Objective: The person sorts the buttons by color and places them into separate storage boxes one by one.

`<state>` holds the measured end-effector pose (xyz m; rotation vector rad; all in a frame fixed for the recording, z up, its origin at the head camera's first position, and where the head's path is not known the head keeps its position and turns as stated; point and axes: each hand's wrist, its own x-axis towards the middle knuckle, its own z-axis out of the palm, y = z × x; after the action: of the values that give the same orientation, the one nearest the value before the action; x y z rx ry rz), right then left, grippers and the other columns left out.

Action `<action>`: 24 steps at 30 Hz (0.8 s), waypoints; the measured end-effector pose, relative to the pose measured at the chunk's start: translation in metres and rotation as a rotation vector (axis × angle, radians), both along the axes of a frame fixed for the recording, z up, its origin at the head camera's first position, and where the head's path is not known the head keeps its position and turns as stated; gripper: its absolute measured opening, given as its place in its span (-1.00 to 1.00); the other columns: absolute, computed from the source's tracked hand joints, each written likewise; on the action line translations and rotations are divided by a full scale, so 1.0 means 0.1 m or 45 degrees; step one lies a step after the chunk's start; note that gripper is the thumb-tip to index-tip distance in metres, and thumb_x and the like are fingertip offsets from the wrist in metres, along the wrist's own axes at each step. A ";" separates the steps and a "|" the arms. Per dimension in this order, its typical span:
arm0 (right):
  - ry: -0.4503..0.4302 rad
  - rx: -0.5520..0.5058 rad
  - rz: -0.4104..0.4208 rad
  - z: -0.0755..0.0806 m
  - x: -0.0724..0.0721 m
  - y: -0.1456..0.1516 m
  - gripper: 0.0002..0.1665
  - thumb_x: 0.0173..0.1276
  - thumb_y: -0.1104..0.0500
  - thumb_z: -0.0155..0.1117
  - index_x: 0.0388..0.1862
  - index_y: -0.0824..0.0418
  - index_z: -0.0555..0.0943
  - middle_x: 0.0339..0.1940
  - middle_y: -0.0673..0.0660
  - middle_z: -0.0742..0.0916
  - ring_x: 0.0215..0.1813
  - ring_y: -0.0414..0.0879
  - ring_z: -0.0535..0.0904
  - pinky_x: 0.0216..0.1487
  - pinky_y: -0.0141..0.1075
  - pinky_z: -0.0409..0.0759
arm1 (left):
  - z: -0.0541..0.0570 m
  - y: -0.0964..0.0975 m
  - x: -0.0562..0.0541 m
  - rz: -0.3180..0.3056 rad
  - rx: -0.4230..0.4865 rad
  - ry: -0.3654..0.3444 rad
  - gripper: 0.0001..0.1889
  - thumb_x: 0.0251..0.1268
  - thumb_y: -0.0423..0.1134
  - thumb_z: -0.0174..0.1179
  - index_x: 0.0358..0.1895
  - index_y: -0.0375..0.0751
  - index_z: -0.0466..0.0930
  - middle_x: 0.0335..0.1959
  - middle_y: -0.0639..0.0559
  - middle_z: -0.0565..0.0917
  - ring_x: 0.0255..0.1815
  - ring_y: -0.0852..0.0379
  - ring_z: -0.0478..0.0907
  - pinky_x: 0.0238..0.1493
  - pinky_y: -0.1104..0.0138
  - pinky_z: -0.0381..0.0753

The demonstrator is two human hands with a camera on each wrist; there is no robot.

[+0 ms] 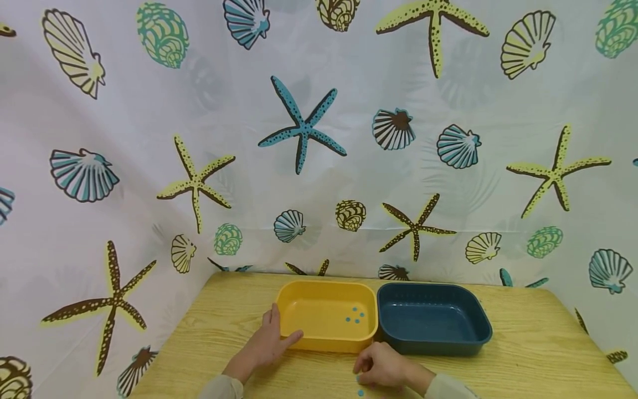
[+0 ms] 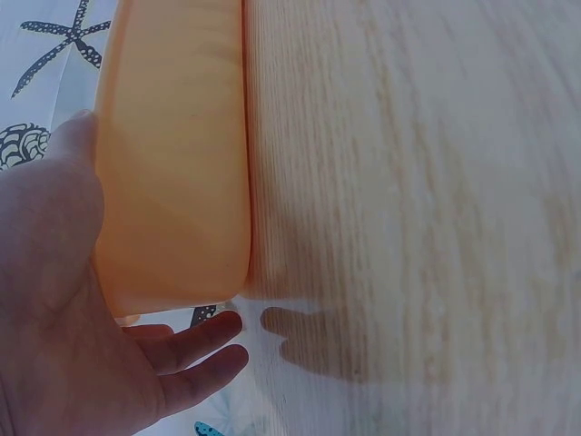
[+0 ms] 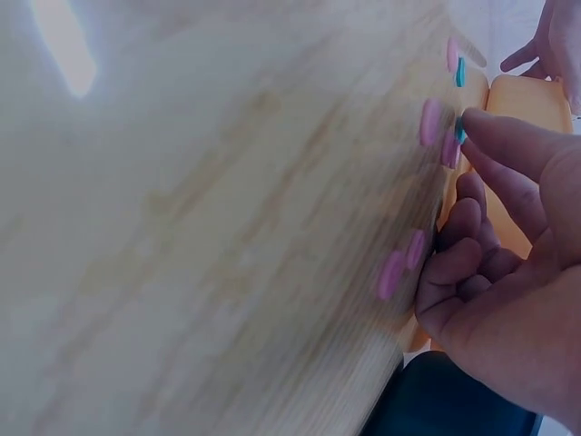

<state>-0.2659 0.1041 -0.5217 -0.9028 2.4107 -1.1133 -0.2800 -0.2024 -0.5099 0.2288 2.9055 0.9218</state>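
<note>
A yellow tray and a dark blue tray stand side by side on the wooden table. Several small blue discs lie in the yellow tray. My left hand rests against that tray's front left corner, fingers straight along the left wall and thumb on the front wall. My right hand is curled on the table in front of the trays. Its fingertips pinch a small blue disc. Pink discs lie beside it, and another blue disc lies nearer me.
A curtain printed with shells and starfish hangs behind and to the left of the table. Bare wood stretches right of the dark blue tray, which holds nothing visible. The table's left edge runs close to my left hand.
</note>
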 end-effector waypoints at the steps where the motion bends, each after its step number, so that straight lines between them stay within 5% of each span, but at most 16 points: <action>1: -0.003 0.000 0.000 0.00 0.00 0.00 -0.94 0.13 0.28 0.39 -0.38 0.21 0.72 -0.67 -0.13 0.59 -0.64 -0.36 0.44 -0.58 -0.52 0.33 | 0.00 0.00 0.00 0.000 0.000 -0.001 0.11 0.27 0.30 0.03 0.43 -0.55 -0.35 0.40 -0.53 -0.09 0.22 -0.32 0.32 0.18 -0.05 0.32; 24: 0.002 0.021 -0.001 0.02 0.02 0.00 -0.92 0.08 0.33 0.41 -0.50 0.16 0.70 -0.65 -0.15 0.62 -0.62 -0.36 0.47 -0.51 -0.49 0.46 | 0.01 0.00 0.01 -0.006 0.004 -0.011 0.11 0.27 0.30 0.03 0.43 -0.56 -0.34 0.39 -0.53 -0.09 0.20 -0.31 0.34 0.16 -0.04 0.35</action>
<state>-0.2639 0.1036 -0.5195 -0.8982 2.4182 -1.0921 -0.2792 -0.2020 -0.5086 0.2308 2.8949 0.9245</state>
